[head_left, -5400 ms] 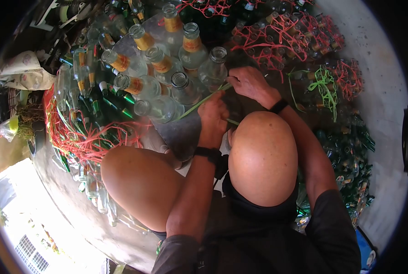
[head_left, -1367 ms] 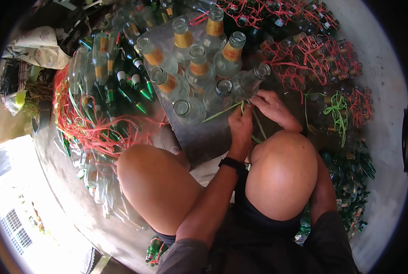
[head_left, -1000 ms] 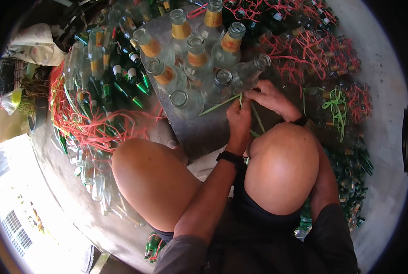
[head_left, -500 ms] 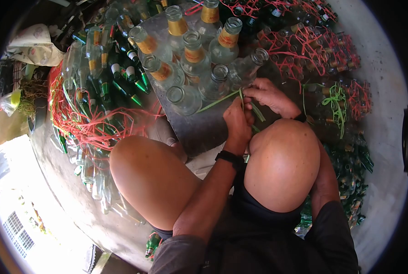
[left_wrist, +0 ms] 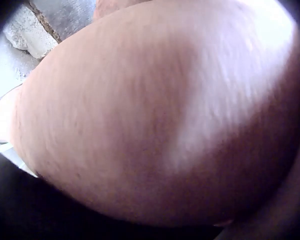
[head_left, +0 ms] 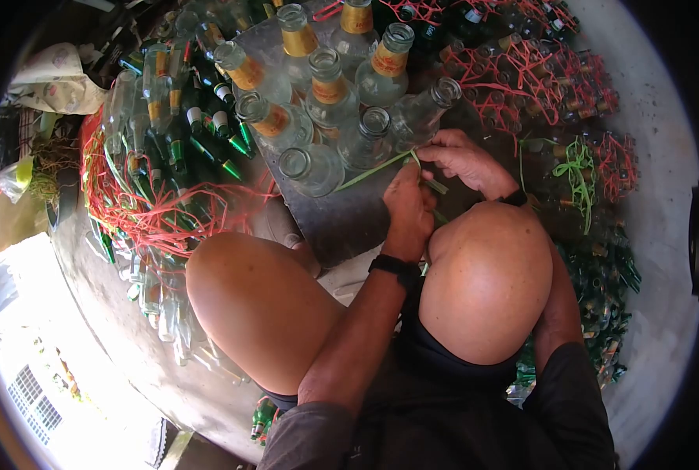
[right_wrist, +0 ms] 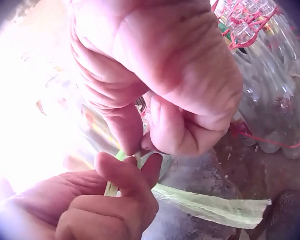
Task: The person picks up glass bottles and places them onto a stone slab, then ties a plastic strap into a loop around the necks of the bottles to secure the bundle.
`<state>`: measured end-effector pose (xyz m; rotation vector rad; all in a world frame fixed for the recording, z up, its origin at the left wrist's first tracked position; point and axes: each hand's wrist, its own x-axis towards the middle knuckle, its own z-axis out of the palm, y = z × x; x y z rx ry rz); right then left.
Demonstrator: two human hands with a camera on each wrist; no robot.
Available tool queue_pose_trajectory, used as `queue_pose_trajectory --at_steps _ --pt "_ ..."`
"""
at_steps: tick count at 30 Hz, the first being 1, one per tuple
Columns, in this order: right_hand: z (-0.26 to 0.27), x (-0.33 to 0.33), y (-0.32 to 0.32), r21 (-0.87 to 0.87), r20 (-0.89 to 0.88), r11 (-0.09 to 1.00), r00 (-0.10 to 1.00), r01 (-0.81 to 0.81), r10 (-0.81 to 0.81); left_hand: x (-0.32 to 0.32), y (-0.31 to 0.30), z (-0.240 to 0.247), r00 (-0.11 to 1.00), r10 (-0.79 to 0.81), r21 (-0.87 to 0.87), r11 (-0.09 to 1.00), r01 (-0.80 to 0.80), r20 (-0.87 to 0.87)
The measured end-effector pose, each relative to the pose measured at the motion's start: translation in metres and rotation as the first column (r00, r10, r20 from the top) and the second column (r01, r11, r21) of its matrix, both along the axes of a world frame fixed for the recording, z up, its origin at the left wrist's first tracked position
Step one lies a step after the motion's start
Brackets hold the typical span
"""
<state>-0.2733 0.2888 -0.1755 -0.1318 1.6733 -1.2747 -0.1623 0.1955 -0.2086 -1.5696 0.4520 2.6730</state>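
Several clear glass bottles [head_left: 332, 108] with gold neck labels stand close together on a dark slab [head_left: 341, 227]. A green plastic strap [head_left: 371, 171] runs along the cluster's near side to both hands. My left hand [head_left: 409, 207] pinches the strap beside the front right bottle [head_left: 425, 113], which leans outward. Fingers of my right hand [head_left: 467, 164] pinch the strap at the same spot. In the right wrist view, fingertips of both hands meet at the strap, and its flat loose end [right_wrist: 215, 206] sticks out to the right. A bare leg [left_wrist: 150, 110] fills the left wrist view, hiding the left hand's work.
Bottle bundles tied with red strap [head_left: 514, 82] lie at the right, one with a green bow [head_left: 576, 176]. On the left is a heap of bottles [head_left: 161, 125] with loose red strap [head_left: 149, 215]. My right knee [head_left: 486, 282] rises close below the hands.
Earlier, the hands drew the strap taut slightly apart; now they meet at one spot and the front right bottle leans. Over the last second, the loose strap end by the left hand has shortened.
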Motion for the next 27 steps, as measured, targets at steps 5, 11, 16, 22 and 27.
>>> queue_pose_trajectory --at_steps 5,11,16,22,27 --pt "-0.001 0.001 0.0 0.037 0.023 0.998 0.998 0.049 -0.05 0.002 0.0 0.002 0.996 0.076 -0.029 0.997 -0.077 -0.041" --pt "-0.014 -0.001 0.003 -0.128 0.203 0.986 0.976 0.111 -0.083 0.009 0.006 0.008 0.983 0.096 -0.193 0.973 -0.126 -0.157" --pt "-0.017 0.004 0.002 -0.115 0.186 0.984 0.976 0.134 -0.111 0.011 0.014 0.001 0.988 0.028 -0.496 0.862 -0.101 -0.151" --pt "-0.018 0.003 0.002 -0.114 0.164 0.988 0.983 0.106 -0.087 0.014 0.015 0.013 0.988 -0.03 -0.698 0.711 -0.086 -0.152" --pt "-0.016 0.005 0.001 -0.138 0.131 0.986 0.988 0.095 -0.076 0.014 0.015 0.012 0.989 -0.086 -0.783 0.621 -0.043 -0.122"
